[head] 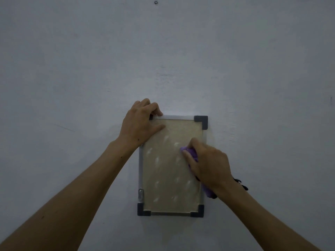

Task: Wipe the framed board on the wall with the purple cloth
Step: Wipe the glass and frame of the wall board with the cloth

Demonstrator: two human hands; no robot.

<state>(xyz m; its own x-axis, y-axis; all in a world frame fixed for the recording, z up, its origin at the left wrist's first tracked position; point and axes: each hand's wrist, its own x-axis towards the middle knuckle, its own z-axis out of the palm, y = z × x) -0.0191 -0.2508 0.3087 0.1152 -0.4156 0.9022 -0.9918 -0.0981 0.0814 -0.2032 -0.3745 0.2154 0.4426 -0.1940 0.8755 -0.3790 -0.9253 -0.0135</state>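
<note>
A: Where is the framed board (168, 167)?

B: It sits flat against the wall (253, 69), a little below the middle of the view, standing taller than wide. A pale metal rim runs around a dull beige panel, with dark corner caps at 1, 5 and 7 o'clock; the cap at 11 o'clock is mostly hidden under a hand. Whitish smears dot the panel in loose rows.

A: And the purple cloth (192, 154)?

B: Bunched against the panel's right half, around 3 o'clock on the board. A tail of it hangs down past the rim near 4 o'clock.

A: What else is on the frame?

B: A small metal bracket (140, 193) on the left rim, near 8 o'clock.

A: The room?

B: Only a plain grey-white painted wall, dimly lit, with faint scuffs. A small screw head (155, 2) shows at 12 o'clock, well above the board.

A: How do the hands sit?

B: The left hand (140, 124) curls over the board's top-left corner, fingers hooked on the upper rim and thumb lying across the panel, gripping the frame. The right hand (210, 163) presses down on the cloth, fingers curled round the wad. Both forearms reach up from 7 and 5 o'clock. A dark band (241, 184) circles the right wrist.
</note>
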